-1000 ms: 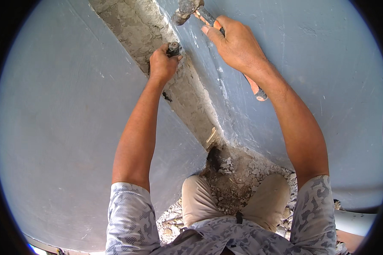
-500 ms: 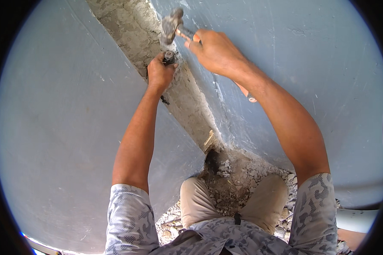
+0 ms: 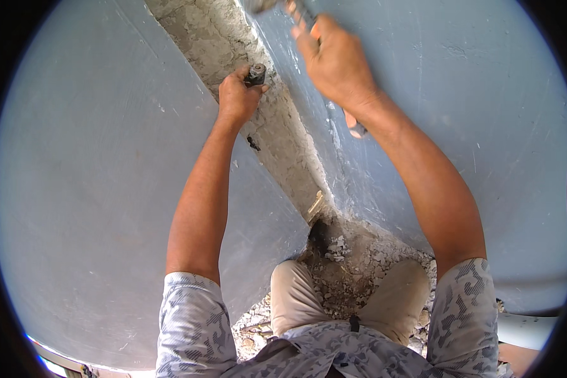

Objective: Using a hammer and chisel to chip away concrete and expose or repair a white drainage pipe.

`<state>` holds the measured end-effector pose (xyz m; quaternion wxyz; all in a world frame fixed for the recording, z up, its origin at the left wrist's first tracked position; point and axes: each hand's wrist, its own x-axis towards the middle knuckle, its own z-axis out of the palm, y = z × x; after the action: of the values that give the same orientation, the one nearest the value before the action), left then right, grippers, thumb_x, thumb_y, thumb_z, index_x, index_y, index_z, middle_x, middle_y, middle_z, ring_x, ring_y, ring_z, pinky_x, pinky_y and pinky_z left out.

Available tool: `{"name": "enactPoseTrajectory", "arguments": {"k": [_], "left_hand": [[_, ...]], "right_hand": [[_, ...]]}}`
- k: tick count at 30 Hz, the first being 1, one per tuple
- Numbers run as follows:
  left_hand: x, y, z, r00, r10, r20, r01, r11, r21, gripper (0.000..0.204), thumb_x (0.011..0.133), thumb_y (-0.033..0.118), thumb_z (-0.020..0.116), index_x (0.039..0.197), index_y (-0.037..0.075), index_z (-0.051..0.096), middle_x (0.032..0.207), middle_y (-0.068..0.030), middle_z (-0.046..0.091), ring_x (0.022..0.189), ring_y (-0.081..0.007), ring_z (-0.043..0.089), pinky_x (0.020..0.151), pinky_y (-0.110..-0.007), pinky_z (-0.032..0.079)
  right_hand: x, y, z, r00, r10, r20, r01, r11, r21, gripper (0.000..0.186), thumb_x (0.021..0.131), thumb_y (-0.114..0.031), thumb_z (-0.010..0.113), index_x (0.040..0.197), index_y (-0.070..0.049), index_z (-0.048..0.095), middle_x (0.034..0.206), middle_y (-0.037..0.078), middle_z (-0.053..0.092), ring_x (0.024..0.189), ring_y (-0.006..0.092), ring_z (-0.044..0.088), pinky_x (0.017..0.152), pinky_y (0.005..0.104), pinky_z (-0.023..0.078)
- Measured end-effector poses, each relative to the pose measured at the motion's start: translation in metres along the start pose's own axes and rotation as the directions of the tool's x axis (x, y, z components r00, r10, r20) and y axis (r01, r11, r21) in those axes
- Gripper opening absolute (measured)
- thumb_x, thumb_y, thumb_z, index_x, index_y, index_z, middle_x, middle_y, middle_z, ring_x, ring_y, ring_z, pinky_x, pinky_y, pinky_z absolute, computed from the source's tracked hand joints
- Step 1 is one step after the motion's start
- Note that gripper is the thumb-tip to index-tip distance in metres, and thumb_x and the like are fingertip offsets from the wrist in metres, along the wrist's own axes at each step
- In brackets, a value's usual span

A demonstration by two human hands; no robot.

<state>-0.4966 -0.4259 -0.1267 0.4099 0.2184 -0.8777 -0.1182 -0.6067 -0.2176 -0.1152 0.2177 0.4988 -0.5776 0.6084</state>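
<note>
My left hand (image 3: 238, 101) is closed round a chisel (image 3: 256, 74) with a dark grip. Its round struck end faces up out of my fist, while its tip is hidden behind the hand. The chisel is held over a rough, bare strip of masonry (image 3: 286, 145) cut between two blue-grey painted surfaces. Up and to the right, my right hand (image 3: 341, 68) grips a hammer (image 3: 302, 14) by its handle. The hammer's head, blurred and partly cut off at the top edge, is apart from the chisel. The handle's butt shows below my wrist.
Painted wall (image 3: 101, 189) spreads on the left, with another painted face (image 3: 485, 157) on the right. Rubble (image 3: 346, 277) covers the ground around my knees. A wood splinter (image 3: 315, 203) sticks out at the strip's lower end. A white curved object (image 3: 528, 329) lies lower right.
The hammer and my right hand have moved up and to the right, away from the chisel. My left hand keeps its hold on the chisel, nearly in place.
</note>
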Motion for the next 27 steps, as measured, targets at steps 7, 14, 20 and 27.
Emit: {"name": "enactPoseTrajectory", "arguments": {"k": [7, 14, 20, 27], "left_hand": [[-0.009, 0.001, 0.004, 0.999, -0.032, 0.0, 0.032, 0.999, 0.01, 0.028, 0.079, 0.006, 0.081, 0.105, 0.003, 0.07, 0.084, -0.012, 0.073, 0.077, -0.0221, 0.067, 0.075, -0.035, 0.052], [-0.004, 0.003, -0.001, 0.996, -0.081, -0.043, 0.072, 0.978, -0.197, 0.033, 0.078, 0.007, 0.083, 0.107, 0.001, 0.068, 0.087, -0.0152, 0.074, 0.08, -0.0272, 0.069, 0.078, -0.038, 0.053], [0.001, -0.015, 0.012, 0.993, 0.003, -0.117, -0.018, 0.992, -0.129, 0.022, 0.084, 0.001, 0.077, 0.103, -0.001, 0.067, 0.083, -0.0037, 0.071, 0.075, -0.0119, 0.064, 0.073, -0.03, 0.051], [0.005, -0.011, 0.01, 0.987, -0.094, -0.127, 0.072, 0.983, -0.167, 0.035, 0.079, 0.007, 0.083, 0.109, -0.002, 0.067, 0.089, -0.0138, 0.075, 0.073, -0.0224, 0.07, 0.072, -0.037, 0.054]], "right_hand": [[-0.01, -0.001, -0.006, 0.916, 0.227, 0.331, -0.196, 0.973, -0.126, 0.037, 0.1, -0.034, 0.061, 0.09, 0.001, 0.059, 0.058, 0.009, 0.05, 0.052, 0.0166, 0.046, 0.049, 0.0423, 0.036], [0.007, -0.021, -0.031, 0.989, 0.106, 0.103, -0.1, 0.993, -0.062, 0.036, 0.099, -0.032, 0.061, 0.089, 0.003, 0.061, 0.058, 0.013, 0.059, 0.05, 0.0213, 0.057, 0.05, 0.043, 0.044], [0.002, -0.018, -0.029, 0.991, 0.099, 0.088, -0.092, 0.992, -0.082, 0.034, 0.098, -0.031, 0.062, 0.086, 0.001, 0.06, 0.054, 0.01, 0.055, 0.047, 0.0172, 0.053, 0.047, 0.04, 0.041], [0.021, -0.03, -0.02, 0.996, 0.08, 0.034, -0.081, 0.996, 0.022, 0.031, 0.099, -0.031, 0.061, 0.09, -0.001, 0.06, 0.07, 0.018, 0.062, 0.062, 0.03, 0.061, 0.062, 0.0494, 0.048]]}}
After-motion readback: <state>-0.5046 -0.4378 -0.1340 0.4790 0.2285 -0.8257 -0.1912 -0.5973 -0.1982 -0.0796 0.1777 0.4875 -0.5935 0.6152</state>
